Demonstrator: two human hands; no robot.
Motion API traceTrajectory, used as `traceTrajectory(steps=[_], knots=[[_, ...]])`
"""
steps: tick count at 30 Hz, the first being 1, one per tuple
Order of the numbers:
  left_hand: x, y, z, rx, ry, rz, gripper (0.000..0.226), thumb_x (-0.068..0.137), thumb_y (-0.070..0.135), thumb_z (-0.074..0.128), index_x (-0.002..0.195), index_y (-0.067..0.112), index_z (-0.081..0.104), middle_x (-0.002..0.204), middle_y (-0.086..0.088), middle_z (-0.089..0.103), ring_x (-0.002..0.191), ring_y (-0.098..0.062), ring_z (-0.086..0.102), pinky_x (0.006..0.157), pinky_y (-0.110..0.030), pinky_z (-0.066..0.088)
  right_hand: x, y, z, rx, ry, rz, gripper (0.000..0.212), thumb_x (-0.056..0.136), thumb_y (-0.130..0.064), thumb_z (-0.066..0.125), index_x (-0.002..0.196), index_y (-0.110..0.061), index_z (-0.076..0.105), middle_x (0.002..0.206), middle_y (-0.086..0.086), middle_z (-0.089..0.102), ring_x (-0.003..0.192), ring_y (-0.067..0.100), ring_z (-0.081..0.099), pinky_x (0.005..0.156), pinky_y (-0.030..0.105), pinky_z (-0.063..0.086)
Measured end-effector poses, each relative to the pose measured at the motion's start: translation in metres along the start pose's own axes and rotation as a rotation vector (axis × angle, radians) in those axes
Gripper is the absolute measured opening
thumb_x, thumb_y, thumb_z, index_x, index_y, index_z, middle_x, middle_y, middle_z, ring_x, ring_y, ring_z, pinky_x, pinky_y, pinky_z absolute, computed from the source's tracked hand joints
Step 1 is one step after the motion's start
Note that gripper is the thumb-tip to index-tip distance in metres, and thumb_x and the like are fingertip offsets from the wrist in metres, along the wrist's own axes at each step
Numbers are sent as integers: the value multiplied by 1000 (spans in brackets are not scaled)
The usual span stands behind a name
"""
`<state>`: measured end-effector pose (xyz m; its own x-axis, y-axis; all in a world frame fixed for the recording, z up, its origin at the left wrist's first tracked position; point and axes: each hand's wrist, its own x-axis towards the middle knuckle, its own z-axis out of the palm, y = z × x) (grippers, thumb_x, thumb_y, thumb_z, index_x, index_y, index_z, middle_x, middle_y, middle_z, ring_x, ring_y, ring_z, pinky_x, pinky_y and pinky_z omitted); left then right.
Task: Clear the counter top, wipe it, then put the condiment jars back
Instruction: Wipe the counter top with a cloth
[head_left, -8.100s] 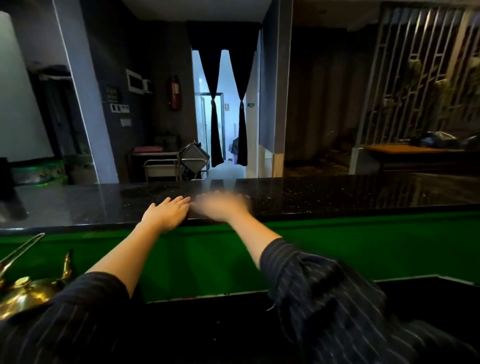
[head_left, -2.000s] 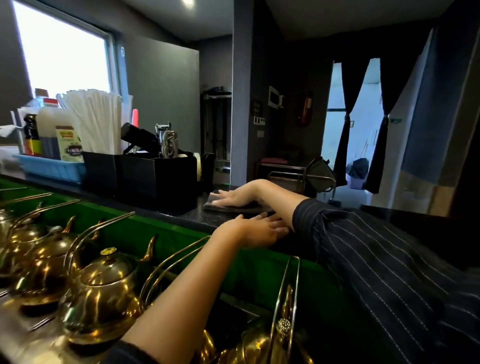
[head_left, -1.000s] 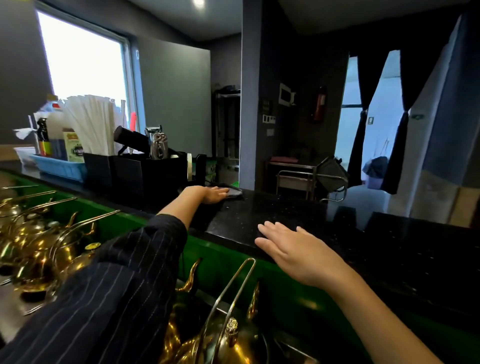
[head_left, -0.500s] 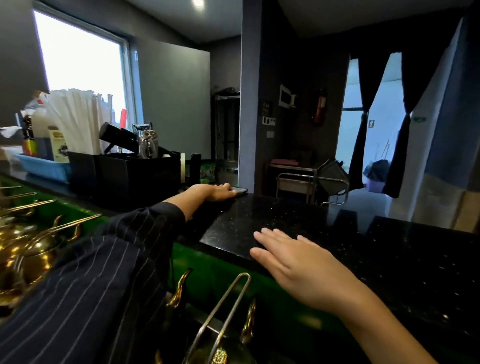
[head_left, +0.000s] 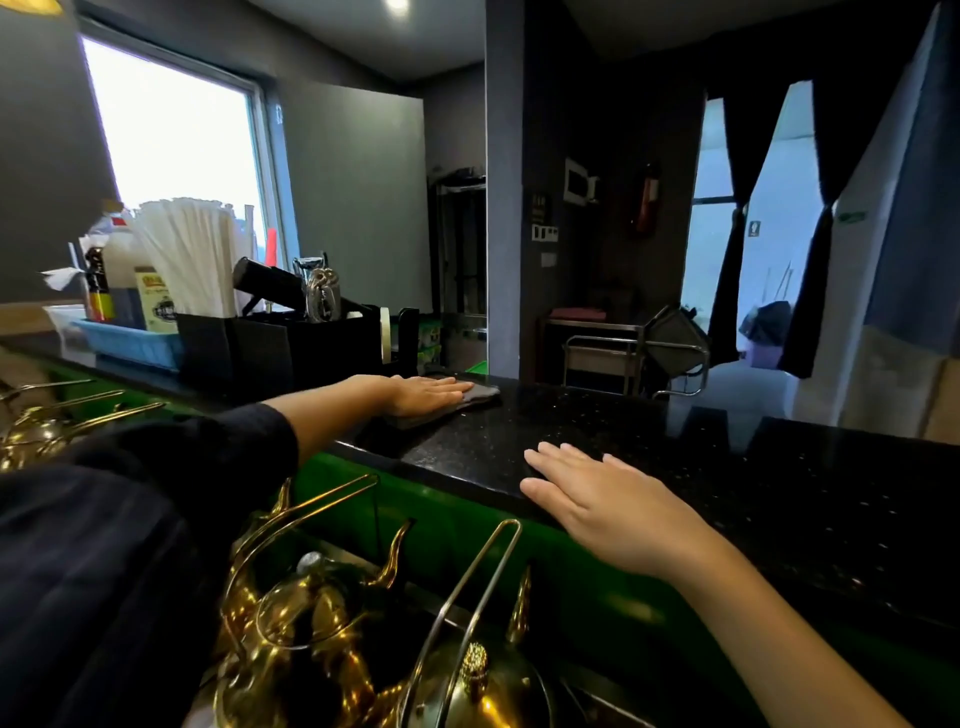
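My left hand (head_left: 426, 395) lies flat on a grey cloth (head_left: 480, 397) and presses it onto the black speckled counter top (head_left: 675, 467), just right of a black organiser box (head_left: 291, 343). Nearer to me, my right hand (head_left: 602, 499) rests palm down with straight fingers on the counter's front edge and holds nothing. Condiment bottles (head_left: 119, 275) stand in a blue tray (head_left: 130, 345) at the far left of the counter, behind the organiser.
A bundle of white straws (head_left: 187, 254) and metal tools stick up out of the organiser. Several golden teapots (head_left: 311, 623) with tall handles crowd the lower shelf below a green ledge (head_left: 447, 519). A dark pillar (head_left: 504, 208) rises behind the counter.
Two seconds ago my right hand pressed the cloth with my left beside it. Now my left hand presses the cloth and my right rests at the front edge. Little has moved in the last half second.
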<state>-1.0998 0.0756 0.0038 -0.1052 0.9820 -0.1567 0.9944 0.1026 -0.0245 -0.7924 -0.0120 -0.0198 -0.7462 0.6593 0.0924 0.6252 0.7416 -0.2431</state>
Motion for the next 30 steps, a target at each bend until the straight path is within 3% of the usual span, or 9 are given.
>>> traceTrajectory(steps=[4, 8, 12, 18, 21, 24, 26, 30], knots=[[40, 9, -2, 62, 55, -88, 53, 103, 41, 12, 153, 25, 5, 161, -2, 2, 148, -25, -3, 116, -57, 0, 1, 3, 2, -11, 17, -16, 56, 101, -51, 18, 154, -32, 12, 160, -15, 6, 146, 0, 1, 118, 28, 0], [56, 12, -4, -24, 63, -81, 54, 102, 43, 14, 153, 25, 7, 161, -3, 2, 148, -25, -1, 118, -54, 3, 3, 4, 2, -28, 30, -14, 55, 101, -52, 18, 153, -35, 13, 160, -18, 8, 145, -3, 2, 118, 27, 1], [32, 15, 1, -38, 64, -4, 51, 105, 32, 16, 153, 20, 4, 161, -4, 0, 148, -25, -3, 118, -45, 1, 4, 3, 0, -26, 22, -2, 55, 101, -52, 19, 153, -35, 14, 160, -17, 9, 146, -1, 3, 118, 30, 2], [-33, -9, 16, -64, 71, -31, 53, 103, 43, 13, 152, 26, 5, 161, -5, 2, 148, -21, 0, 119, -50, 3, 4, 2, 0, -22, 38, 26, 55, 102, -51, 25, 152, -30, 22, 160, -10, 19, 147, 7, 15, 118, 36, 13], [-62, 5, 20, -84, 93, -127, 57, 100, 51, 12, 152, 29, 6, 161, -4, 3, 148, -24, 3, 117, -54, 2, 3, 4, 1, 164, 224, 58, 52, 99, -48, 39, 146, -26, 39, 150, -3, 41, 139, 16, 37, 111, 39, 32], [-76, 41, 20, -73, 61, -146, 60, 98, 55, 10, 152, 30, 5, 161, -4, 1, 148, -29, 2, 116, -58, 1, -6, 5, -6, 438, 553, 69, 34, 99, -30, 49, 128, -20, 62, 116, -1, 69, 112, 14, 61, 89, 24, 44], [-79, 76, 19, -45, 58, -81, 60, 98, 55, 10, 152, 30, 5, 161, -5, 0, 148, -30, 2, 115, -61, 2, -18, 9, -14, 496, 718, 103, 27, 98, -22, 50, 115, -16, 70, 97, -2, 73, 96, 13, 66, 78, 21, 47], [-85, 150, 18, 30, 21, 99, 57, 99, 50, 11, 153, 30, 5, 161, -6, -1, 147, -33, 1, 113, -65, 3, -53, 39, -38, 401, 908, 212, 24, 96, -18, 52, 102, -12, 75, 100, 2, 74, 99, 18, 66, 81, 29, 49]])
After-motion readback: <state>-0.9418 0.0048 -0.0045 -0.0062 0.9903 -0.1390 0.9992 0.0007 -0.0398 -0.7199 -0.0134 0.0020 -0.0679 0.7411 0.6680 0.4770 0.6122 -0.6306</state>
